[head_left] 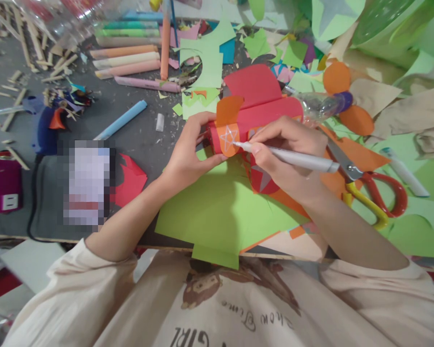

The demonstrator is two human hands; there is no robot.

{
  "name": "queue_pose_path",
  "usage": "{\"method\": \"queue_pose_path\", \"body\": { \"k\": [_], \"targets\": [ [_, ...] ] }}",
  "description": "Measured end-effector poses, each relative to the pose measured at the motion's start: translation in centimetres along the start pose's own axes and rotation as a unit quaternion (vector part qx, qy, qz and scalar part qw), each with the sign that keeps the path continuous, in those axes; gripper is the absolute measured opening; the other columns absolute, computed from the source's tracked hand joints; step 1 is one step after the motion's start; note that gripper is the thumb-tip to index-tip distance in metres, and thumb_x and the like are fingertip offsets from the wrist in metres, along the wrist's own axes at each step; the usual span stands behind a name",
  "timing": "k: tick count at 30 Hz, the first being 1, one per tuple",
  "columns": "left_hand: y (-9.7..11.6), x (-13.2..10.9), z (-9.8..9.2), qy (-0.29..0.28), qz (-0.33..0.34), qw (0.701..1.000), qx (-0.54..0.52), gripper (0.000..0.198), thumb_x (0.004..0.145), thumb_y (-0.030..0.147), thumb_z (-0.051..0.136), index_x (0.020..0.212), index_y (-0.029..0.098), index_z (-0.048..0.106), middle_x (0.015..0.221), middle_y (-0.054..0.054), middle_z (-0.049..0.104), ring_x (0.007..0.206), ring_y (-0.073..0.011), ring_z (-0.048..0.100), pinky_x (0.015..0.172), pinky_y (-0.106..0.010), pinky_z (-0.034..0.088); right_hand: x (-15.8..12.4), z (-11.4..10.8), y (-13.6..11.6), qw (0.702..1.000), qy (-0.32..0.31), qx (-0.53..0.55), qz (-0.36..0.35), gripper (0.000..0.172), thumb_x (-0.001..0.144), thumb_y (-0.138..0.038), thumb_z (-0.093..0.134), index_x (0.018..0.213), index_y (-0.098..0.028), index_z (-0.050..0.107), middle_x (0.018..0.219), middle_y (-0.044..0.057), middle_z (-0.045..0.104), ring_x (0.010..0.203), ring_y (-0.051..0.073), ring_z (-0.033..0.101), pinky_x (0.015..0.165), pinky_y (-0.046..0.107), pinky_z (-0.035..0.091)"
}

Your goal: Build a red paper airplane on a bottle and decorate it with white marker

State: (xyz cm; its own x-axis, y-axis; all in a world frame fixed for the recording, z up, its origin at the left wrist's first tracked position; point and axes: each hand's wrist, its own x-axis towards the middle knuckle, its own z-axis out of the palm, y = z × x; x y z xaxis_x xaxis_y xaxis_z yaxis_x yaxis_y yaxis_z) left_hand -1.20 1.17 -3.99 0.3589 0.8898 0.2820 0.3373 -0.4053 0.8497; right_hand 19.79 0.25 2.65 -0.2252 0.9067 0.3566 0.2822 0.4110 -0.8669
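My left hand [191,149] grips the near end of a red paper-wrapped roll [260,115] lying across the table. An orange patch [228,139] on that end bears a white star outline. My right hand [285,149] is closed on a white pen [292,158], whose tip touches the orange patch beside the star. An orange half-disc [228,110] sticks up from the roll, and a red paper flap [253,84] rises behind it. A clear plastic bottle neck with a purple cap [325,105] shows at the roll's far end. Below my hands lies a green paper sheet [210,212].
Red-and-yellow scissors [376,193] lie to the right on orange paper. Coloured chalk-like sticks [126,53] lie at the back, a blue one [121,120] nearer. A blue glue gun [45,125], wooden sticks, a magenta box [2,185] and paper scraps crowd the table.
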Motion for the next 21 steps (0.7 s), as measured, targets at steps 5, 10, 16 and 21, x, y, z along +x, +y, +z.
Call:
{"method": "queue_pose_path", "body": {
  "k": [5,10,16,21],
  "targets": [
    [-0.22,-0.01,0.01,-0.001,0.007,1.0,-0.004,0.063,0.086,0.056,0.068,0.137,0.032,0.039,0.141,-0.01,0.049,0.131,-0.0265,0.055,0.104,-0.037,0.054,-0.03,-0.03,0.08,1.0,-0.006,-0.001,0.016,0.022,0.086,-0.031,0.066,0.066,-0.024,0.06,0.057,-0.003,0.058,0.049,0.011,0.051,0.044,0.027,0.037],
    [-0.32,-0.04,0.05,-0.002,0.005,1.0,0.002,0.065,0.086,0.056,0.069,0.138,0.032,0.038,0.141,-0.01,0.049,0.131,-0.0268,0.055,0.104,-0.038,0.054,-0.03,0.04,0.18,1.0,-0.003,0.0,0.007,0.02,0.086,-0.028,0.066,0.067,-0.024,0.06,0.056,-0.004,0.056,0.049,0.011,0.05,0.045,0.027,0.037],
    [0.04,-0.05,0.0,0.0,-0.006,1.0,0.0,0.063,0.086,0.054,0.069,0.138,0.032,0.039,0.141,-0.009,0.049,0.131,-0.0264,0.055,0.104,-0.037,0.053,0.12,-0.02,0.13,1.0,-0.004,0.007,-0.017,0.021,0.085,-0.024,0.065,0.066,-0.024,0.056,0.054,-0.006,0.054,0.046,0.01,0.048,0.045,0.026,0.037],
    [-0.05,0.03,-0.08,-0.002,-0.001,1.0,-0.001,0.064,0.086,0.055,0.069,0.138,0.032,0.039,0.141,-0.01,0.049,0.131,-0.0269,0.055,0.104,-0.038,0.053,0.07,-0.04,0.21,1.0,-0.018,0.022,-0.005,0.019,0.083,-0.019,0.066,0.067,-0.024,0.057,0.056,-0.005,0.054,0.047,0.01,0.047,0.045,0.027,0.035]
  ]
}}
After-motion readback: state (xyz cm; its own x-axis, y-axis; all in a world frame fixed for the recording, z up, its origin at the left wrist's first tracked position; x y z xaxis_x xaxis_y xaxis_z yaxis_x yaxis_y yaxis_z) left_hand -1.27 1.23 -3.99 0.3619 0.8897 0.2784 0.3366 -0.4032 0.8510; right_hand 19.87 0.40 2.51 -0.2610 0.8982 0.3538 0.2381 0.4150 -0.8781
